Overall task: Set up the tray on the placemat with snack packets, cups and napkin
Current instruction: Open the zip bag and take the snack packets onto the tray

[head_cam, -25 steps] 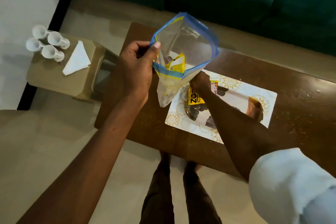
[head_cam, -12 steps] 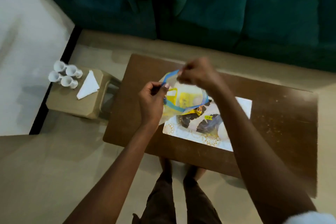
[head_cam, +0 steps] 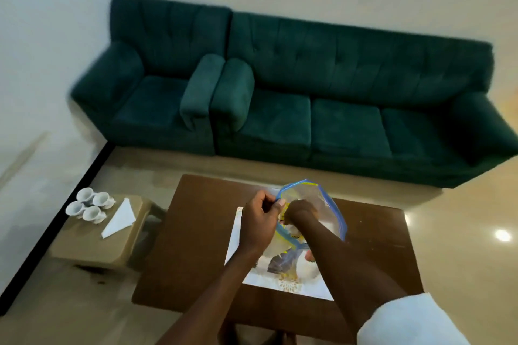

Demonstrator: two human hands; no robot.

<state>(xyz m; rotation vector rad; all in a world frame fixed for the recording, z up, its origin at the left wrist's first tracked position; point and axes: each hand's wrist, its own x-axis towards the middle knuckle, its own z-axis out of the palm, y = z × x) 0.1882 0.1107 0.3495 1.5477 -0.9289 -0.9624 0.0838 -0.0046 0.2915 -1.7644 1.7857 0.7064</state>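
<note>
Dark green sofa (head_cam: pixel 350 109): runs along the far wall, from twelve to two o'clock of the view. Matching armchair (head_cam: pixel 151 92): sits at eleven o'clock, one armrest just beside the sofa's.

Brown coffee table (head_cam: pixel 190 246): stands on the glossy floor at six o'clock, nearer than the sofa. Small tan stool (head_cam: pixel 92 252): stands at nine o'clock of the coffee table, just beside its left edge.

White placemat (head_cam: pixel 283 284) with a gold flower print: lies flat on the coffee table toward its near edge, partly covered by both forearms. On it, a dark shape (head_cam: pixel 280 262) seen through plastic; too blurred to name.

Clear zip bag (head_cam: pixel 325 204) with a blue rim: hangs in the air above the placemat, mouth gaping toward twelve o'clock. Left hand (head_cam: pixel 259 223): pinches the bag's rim on its nine o'clock side, thumb pressed against curled fingers. Right hand (head_cam: pixel 301 211): reaches into the mouth of the bag, back of the hand up; fingers hidden inside, so cannot tell whether closed round anything. White sleeve (head_cam: pixel 406 322): bunched on the right arm, at five o'clock.

White napkin (head_cam: pixel 119 218), folded to a triangle: lies on the stool's top, at four o'clock of the cups. Four white cups (head_cam: pixel 89 204): cluster together on the stool's far corner, at ten o'clock of its top. Yellow snack packets (head_cam: pixel 284 216): show inside the zip bag, between the two hands.
</note>
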